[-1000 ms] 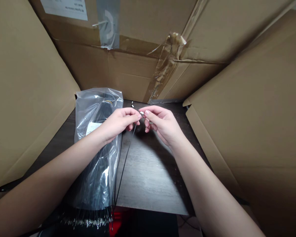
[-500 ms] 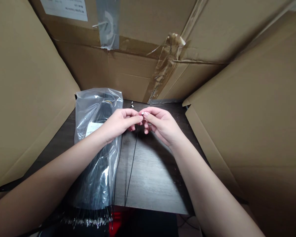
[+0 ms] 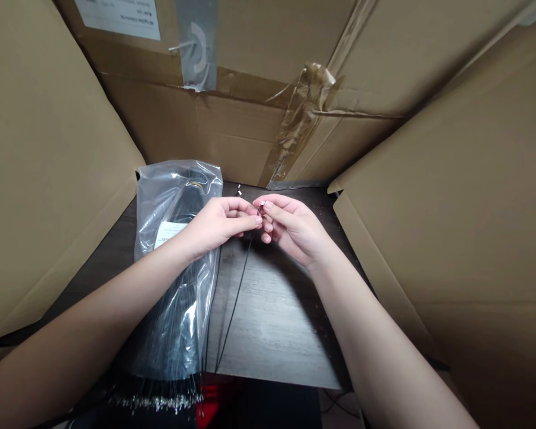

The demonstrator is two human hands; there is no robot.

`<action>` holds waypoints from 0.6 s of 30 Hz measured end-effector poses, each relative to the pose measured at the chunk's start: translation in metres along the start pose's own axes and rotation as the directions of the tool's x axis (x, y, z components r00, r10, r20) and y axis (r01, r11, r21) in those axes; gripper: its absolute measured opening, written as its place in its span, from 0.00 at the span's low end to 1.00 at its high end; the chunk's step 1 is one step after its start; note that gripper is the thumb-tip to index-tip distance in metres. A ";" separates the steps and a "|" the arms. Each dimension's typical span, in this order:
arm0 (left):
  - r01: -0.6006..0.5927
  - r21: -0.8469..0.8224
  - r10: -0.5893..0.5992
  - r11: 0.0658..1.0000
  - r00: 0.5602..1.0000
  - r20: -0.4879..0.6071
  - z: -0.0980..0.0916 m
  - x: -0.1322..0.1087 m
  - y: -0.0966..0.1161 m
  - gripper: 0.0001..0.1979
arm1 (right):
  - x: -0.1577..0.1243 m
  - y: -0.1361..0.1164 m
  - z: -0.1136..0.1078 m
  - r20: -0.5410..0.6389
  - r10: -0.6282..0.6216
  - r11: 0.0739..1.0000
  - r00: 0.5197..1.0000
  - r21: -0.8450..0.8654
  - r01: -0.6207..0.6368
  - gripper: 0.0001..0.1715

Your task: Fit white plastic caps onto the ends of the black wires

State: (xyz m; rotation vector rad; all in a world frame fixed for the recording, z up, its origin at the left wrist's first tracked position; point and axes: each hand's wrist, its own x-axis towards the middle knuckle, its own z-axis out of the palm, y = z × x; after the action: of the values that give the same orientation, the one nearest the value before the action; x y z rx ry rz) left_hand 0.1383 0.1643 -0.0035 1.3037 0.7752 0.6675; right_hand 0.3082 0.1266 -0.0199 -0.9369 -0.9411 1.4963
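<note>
My left hand (image 3: 217,223) and my right hand (image 3: 292,229) meet fingertip to fingertip over the dark wooden table (image 3: 268,322). Both are closed in a pinch on the upper end of a thin black cord (image 3: 234,304), where a small silver metal clasp (image 3: 261,207) shows between the fingers. The cord hangs down from the hands and runs toward the table's near edge. Under my left wrist lies a clear plastic bag (image 3: 178,268) packed with many similar black cords, whose silver ends (image 3: 161,402) stick out at the near end.
Cardboard box walls close in the table on the left (image 3: 40,179), at the back (image 3: 259,77) and on the right (image 3: 464,226). Another tiny metal piece (image 3: 239,190) lies on the table just beyond the hands. Something red (image 3: 209,405) shows below the table's near edge.
The fingertips have drawn closer together around the clasp, and the hanging cord has swung slightly. The arms have hardly moved.
</note>
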 end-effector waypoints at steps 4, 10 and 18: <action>0.005 0.003 -0.005 1.000 1.000 -0.006 0.000 0.000 0.000 0.09 | 0.000 -0.001 0.001 -0.010 0.022 0.999 1.000 0.026 -0.021 0.21; -0.039 0.009 0.039 0.999 0.999 -0.008 -0.001 0.002 -0.003 0.10 | 0.002 0.000 0.001 -0.028 0.043 0.998 0.999 0.052 -0.042 0.23; -0.103 0.100 0.108 0.990 0.993 -0.045 -0.002 0.003 -0.004 0.09 | 0.005 0.003 -0.001 -0.036 0.051 0.998 0.998 0.047 -0.050 0.24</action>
State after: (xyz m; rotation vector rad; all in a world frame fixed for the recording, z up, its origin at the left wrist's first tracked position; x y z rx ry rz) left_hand 0.1383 0.1677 -0.0084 1.4289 0.7913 0.7572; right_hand 0.3078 0.1311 -0.0234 -0.9584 -0.8581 1.5315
